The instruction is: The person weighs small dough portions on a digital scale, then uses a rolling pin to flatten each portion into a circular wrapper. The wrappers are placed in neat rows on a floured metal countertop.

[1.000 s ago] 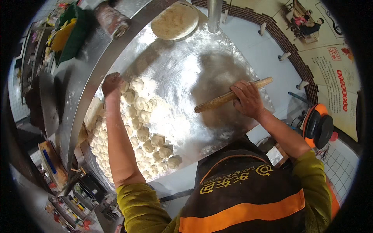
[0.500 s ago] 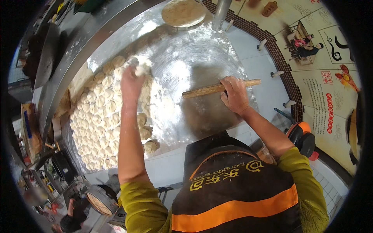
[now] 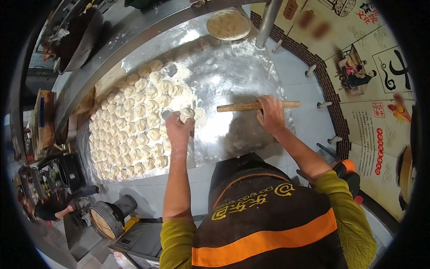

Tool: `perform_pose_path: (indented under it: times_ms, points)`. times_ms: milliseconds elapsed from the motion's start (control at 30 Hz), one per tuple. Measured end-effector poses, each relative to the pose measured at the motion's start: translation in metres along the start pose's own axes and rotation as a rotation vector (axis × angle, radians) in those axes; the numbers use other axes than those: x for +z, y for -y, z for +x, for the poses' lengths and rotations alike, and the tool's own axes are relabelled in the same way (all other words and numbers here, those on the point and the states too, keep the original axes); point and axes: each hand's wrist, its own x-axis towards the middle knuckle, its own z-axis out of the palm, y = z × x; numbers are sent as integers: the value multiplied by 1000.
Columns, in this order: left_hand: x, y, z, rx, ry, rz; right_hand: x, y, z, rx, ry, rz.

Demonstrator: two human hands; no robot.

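My left hand (image 3: 177,132) is closed round a pale dumpling (image 3: 187,114) near the right edge of the dumpling rows. My right hand (image 3: 271,114) grips a wooden rolling pin (image 3: 235,107) toward its right end, and the pin lies crosswise over the steel worktop (image 3: 226,67). Rows of folded white dumplings (image 3: 130,115) cover the left part of the worktop. A patch of loose flour (image 3: 181,80) spreads by the far right side of those rows.
At the far edge a round floury board (image 3: 228,25) lies near a metal post (image 3: 268,27). A steel shelf (image 3: 112,49) runs along the far left. A round steamer-like vessel (image 3: 104,222) stands lower left; another person's arm (image 3: 65,211) shows beyond it.
My left hand has come back from the flour patch toward me and right, with the dumpling now showing in it. The right hand keeps its grip on the rolling pin. The whole view has shifted.
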Motion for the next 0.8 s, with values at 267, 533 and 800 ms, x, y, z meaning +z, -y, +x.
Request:
perform_pose_path:
  times_ms: [267, 533, 800]
  points:
    - [24, -22, 5, 372, 142, 332, 2, 1, -1, -14, 0, -22]
    - [45, -24, -4, 411, 66, 231, 2, -2, -3, -21, 3, -25]
    - [30, -18, -17, 365, 165, 421, -2, 2, -2, -41, 117, -29]
